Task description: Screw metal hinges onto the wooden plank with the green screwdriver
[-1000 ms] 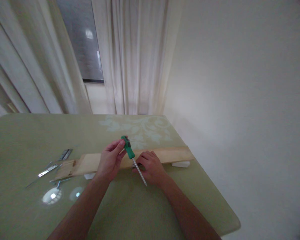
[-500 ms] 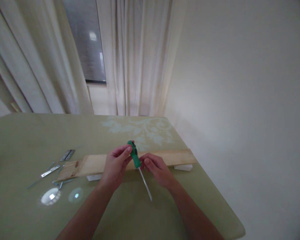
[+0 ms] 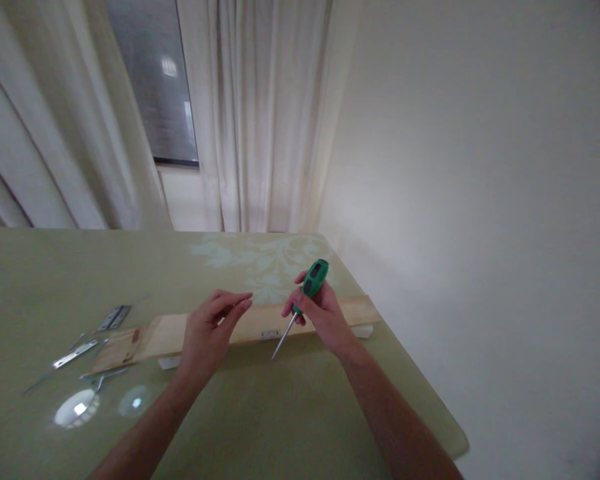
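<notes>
A person's right hand (image 3: 326, 319) closes its grip around the green handle of a screwdriver (image 3: 311, 283), held above a long wooden plank (image 3: 253, 325) that lies across a pale green surface (image 3: 280, 413). The plank's right end reaches nearly to the surface's right edge. The tool slants down and to the left. Its bare metal tip hangs just in front of the plank's near side and touches neither wood nor metal.

The left hand (image 3: 207, 333) hovers over the middle of the plank, its grip narrow, the fingers loosely bent and thumb and forefinger close together. It appears to hold nothing, though a thing as small as a screw could not be made out here.

A small metal fitting (image 3: 270, 333), seemingly a hinge, sits on the plank's near side between the two hands. Whether any screws hold it is too small to tell. The plank rests on white blocks (image 3: 364, 330).

A loose pair of hinges (image 3: 113, 318) and a flat metal strip (image 3: 73, 355) lie toward the surface's left edge, well apart from both hands.

To judge from the layout, the work on the plank is at an early point. One fitting is on the wood, the tool is not engaged, and the remaining hardware lies unused. Pale curtains (image 3: 260, 113) hang behind the far edge.
</notes>
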Tool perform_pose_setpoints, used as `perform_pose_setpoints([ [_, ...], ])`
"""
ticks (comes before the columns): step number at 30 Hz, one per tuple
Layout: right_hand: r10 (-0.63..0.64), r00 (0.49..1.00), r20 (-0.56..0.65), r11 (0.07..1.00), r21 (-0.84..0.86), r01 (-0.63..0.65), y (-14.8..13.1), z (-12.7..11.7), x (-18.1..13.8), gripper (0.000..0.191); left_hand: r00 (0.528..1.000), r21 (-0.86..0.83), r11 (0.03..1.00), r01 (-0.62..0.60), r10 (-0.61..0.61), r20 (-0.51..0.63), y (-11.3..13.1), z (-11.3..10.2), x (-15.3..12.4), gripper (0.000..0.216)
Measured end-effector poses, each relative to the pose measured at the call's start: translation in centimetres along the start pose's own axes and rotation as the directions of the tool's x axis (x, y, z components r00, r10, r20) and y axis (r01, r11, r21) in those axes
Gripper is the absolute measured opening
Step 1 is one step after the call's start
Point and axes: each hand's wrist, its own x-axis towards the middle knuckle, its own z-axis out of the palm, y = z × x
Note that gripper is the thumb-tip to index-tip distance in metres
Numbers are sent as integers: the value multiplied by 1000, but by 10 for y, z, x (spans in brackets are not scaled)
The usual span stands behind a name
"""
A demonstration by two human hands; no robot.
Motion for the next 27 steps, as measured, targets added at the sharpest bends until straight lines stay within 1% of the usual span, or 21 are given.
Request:
perform_pose_setpoints([
  [2,-33,999,38,985,-170,39,-16,2,13,41,999,104,993,-48,46,20,-9,-5,-11,20],
  [3,-56,998,41,960,-273,65,-24,5,19,42,997,142,987,-73,71,23,-13,-7,-17,20],
  [6,-162,986,29,826,-543,151,-37,14,33,40,982,236,954,-187,176,66,-20,-11,-28,14],
  [9,-234,968,86,707,-669,231,-36,23,41,38,958,307,908,-286,263,115,-23,-13,-31,13],
  [11,-243,958,150,658,-700,276,-31,27,43,39,945,342,881,-326,291,150,-26,-13,-32,14],
  [13,-235,952,194,637,-709,302,-25,29,45,40,935,374,859,-349,291,205,-30,-13,-34,18],
  [15,-220,951,218,634,-709,309,-20,29,47,40,927,407,840,-359,271,259,-34,-13,-38,21],
  [19,-183,956,229,648,-703,293,-14,26,48,40,915,446,811,-379,256,311,-40,-14,-43,25],
  [23,-166,958,236,639,-714,286,-9,26,49,39,910,408,827,-388,274,310,-39,-13,-44,21],
  [27,-148,961,235,653,-707,273,-5,28,50,39,932,357,869,-342,264,249,-32,-10,-41,7],
])
